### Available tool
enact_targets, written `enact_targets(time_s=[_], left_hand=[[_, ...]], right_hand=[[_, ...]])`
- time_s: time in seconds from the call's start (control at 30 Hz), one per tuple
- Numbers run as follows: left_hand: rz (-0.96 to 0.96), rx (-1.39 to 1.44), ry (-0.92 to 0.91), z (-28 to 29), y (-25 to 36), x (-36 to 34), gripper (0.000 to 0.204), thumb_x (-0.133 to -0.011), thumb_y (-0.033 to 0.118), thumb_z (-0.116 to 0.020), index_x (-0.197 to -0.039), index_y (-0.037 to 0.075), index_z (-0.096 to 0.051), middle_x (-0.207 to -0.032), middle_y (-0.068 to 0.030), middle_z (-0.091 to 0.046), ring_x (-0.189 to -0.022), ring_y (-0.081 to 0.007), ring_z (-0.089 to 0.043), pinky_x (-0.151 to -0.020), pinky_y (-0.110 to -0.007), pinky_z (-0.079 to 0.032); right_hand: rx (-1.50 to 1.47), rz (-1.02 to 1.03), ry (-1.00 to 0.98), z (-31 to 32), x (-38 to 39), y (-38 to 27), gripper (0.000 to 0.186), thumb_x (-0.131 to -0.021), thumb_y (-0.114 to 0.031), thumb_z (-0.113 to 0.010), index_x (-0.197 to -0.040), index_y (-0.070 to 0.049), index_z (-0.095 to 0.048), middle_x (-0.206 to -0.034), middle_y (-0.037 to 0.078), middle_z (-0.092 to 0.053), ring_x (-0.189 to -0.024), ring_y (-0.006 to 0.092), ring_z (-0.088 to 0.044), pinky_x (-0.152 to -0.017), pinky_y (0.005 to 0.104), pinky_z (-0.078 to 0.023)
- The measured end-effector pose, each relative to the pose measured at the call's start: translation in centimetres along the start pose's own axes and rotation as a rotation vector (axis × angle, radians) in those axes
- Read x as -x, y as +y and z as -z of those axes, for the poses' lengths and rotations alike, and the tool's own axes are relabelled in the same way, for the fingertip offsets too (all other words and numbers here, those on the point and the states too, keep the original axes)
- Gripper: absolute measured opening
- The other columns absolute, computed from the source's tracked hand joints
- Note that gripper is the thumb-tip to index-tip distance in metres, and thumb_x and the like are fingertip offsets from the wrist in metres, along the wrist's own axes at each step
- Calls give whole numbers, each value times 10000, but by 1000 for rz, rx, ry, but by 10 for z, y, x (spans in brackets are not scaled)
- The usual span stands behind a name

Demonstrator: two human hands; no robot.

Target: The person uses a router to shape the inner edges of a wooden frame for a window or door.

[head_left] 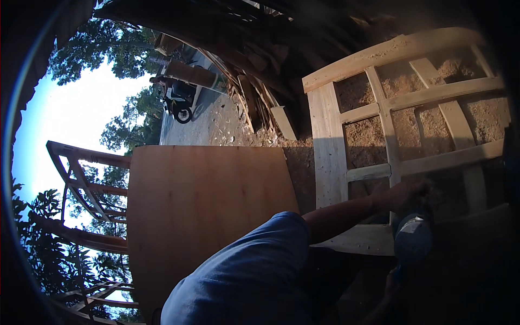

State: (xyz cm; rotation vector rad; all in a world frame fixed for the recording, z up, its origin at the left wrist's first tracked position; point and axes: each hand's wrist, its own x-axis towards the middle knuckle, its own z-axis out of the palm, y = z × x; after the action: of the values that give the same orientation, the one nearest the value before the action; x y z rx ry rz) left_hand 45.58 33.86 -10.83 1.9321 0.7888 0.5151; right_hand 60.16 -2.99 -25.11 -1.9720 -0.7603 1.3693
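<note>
My left hand [406, 195] reaches in from the lower middle and grips the front of a handheld power tool [413, 238] with a rounded, pale top and some teal on it. My right hand [389, 284] is lower, at the tool's rear handle, mostly in shadow. The tool rests at the lower part of a pale wooden lattice frame [327, 141], which has crossing rails and square openings. Sawdust shows in and around the openings. The tool's underside and the finer details of my fingers are hidden in the dark.
A large tan wooden panel [206, 200] stands to my left. Other wooden frames [89, 179] show beyond it against trees and sky. Stacked boards and scraps [254, 103] lie along the top, near a parked motorbike [177, 100] on a paved strip.
</note>
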Motion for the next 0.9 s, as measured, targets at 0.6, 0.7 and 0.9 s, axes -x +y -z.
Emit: enact_targets(time_s=[0.6, 0.7, 0.9], left_hand=[[228, -11, -83, -2, -9, 18, 363, -957, 300, -577, -1223, 62, -509, -1106, -194, -630, -1064, -360, -631, -878, -433, -509], [274, 37, -112, 4, -10, 21, 366, -970, 268, -566, -1256, 49, -496, -1162, -190, -596, -1124, -317, -604, -922, -413, -490], [325, -3, -84, 19, -2, 39, 334, -977, 233, -557, -1253, 55, -490, -1165, -155, -584, -1111, -305, -603, -938, -398, -478]], right_hand=[[-815, -142, -244, 4, -5, 42, 452, -908, -270, -655, -1291, -62, -532, -1228, 141, -578, -1112, 278, -570, -949, 442, -464], [-506, 39, -144, 12, -3, 56, 400, -866, -231, -684, -1213, -68, -570, -1152, 111, -602, -1041, 245, -590, -887, 416, -492], [-75, 256, -189, 12, 5, -100, 404, -701, -210, -783, -1049, -64, -636, -912, 37, -659, -831, 183, -647, -770, 348, -522]])
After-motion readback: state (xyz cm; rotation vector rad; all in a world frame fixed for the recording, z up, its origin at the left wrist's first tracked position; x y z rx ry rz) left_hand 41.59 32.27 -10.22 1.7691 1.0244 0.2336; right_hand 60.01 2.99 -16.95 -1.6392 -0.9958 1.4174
